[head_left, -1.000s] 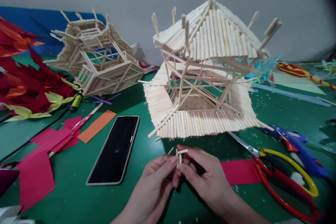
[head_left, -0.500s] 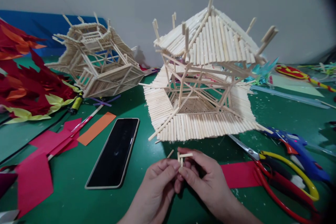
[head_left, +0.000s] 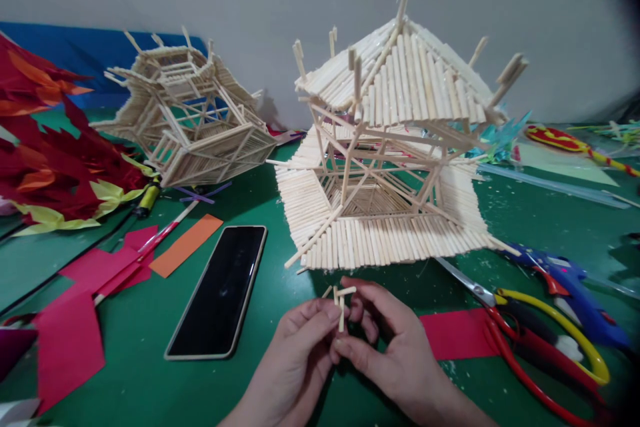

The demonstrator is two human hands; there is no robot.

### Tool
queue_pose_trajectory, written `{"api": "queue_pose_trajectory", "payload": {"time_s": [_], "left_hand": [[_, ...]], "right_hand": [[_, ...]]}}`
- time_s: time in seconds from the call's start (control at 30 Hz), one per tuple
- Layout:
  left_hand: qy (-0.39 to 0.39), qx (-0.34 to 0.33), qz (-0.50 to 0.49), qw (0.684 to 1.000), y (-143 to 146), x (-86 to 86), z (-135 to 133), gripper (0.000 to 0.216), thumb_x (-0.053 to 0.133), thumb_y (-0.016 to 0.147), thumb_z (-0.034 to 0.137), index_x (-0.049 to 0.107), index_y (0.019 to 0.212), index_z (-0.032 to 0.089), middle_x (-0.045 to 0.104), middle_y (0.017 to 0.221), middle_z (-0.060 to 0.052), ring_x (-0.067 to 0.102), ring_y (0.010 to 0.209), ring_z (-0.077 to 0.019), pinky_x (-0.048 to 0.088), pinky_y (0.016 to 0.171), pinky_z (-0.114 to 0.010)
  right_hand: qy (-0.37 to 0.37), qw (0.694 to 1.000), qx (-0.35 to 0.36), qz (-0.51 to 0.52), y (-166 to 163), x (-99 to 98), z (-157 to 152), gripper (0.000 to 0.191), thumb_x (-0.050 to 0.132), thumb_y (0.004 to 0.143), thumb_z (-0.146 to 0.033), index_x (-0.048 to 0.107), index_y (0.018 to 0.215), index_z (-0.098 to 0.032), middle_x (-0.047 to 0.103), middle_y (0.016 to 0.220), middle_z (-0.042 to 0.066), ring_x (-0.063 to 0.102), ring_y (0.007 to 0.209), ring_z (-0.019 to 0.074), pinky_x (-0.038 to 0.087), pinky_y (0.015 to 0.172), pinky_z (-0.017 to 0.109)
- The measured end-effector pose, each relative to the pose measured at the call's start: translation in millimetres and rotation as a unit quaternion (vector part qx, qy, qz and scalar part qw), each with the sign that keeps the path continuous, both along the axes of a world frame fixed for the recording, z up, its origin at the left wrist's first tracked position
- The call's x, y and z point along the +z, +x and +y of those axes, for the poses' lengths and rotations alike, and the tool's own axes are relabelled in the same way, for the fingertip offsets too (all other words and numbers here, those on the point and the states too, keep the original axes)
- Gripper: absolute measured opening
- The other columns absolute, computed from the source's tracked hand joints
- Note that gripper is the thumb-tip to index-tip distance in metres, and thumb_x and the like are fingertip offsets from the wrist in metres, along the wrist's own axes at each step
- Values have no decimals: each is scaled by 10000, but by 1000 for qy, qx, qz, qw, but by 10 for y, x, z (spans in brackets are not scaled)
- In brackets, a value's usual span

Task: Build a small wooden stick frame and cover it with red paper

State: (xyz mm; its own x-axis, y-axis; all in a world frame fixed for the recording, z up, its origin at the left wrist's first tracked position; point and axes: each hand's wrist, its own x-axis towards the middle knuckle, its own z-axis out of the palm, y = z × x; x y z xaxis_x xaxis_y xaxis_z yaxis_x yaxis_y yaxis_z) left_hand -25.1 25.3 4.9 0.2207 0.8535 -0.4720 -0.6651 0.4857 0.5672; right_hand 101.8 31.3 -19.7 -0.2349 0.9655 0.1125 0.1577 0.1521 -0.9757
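Between the thumb and fingers of my left hand point(head_left: 303, 337) is a small piece of short wooden sticks point(head_left: 341, 315), set crosswise to one another. My right hand point(head_left: 387, 333) is curved around the piece's right side, thumb and forefinger apart; whether a fingertip still touches the wood is hard to see. Just beyond both hands stands a pavilion model point(head_left: 420, 80) built of wooden sticks, with a pointed upper roof and a wide lower roof. Upright stick pieces rise from its roof corners.
A phone point(head_left: 217, 293) lies left of my hands, near an orange paper strip point(head_left: 186, 245) and red paper point(head_left: 70, 347). A second stick model point(head_left: 210, 153) leans behind. Scissors point(head_left: 530, 340), a red strip point(head_left: 457, 333) and a blue glue gun point(head_left: 580, 293) lie right.
My right thumb and forefinger have parted from their pinch on the stick piece. The piece has shifted slightly left and tilted, staying in my left hand.
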Motion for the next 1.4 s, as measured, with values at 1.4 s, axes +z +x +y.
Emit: {"api": "queue_pose_trajectory", "payload": {"time_s": [1.4], "left_hand": [[85, -64, 170, 980, -92, -47, -25, 145, 596, 698, 229, 692, 632, 144, 556, 589, -21, 382, 502, -96, 315, 499, -229]], "right_hand": [[59, 998, 9, -20, 59, -63, -4, 462, 631, 670, -193, 486, 1085, -335, 475, 780, -14, 450, 603, 111, 394, 495, 207]]}}
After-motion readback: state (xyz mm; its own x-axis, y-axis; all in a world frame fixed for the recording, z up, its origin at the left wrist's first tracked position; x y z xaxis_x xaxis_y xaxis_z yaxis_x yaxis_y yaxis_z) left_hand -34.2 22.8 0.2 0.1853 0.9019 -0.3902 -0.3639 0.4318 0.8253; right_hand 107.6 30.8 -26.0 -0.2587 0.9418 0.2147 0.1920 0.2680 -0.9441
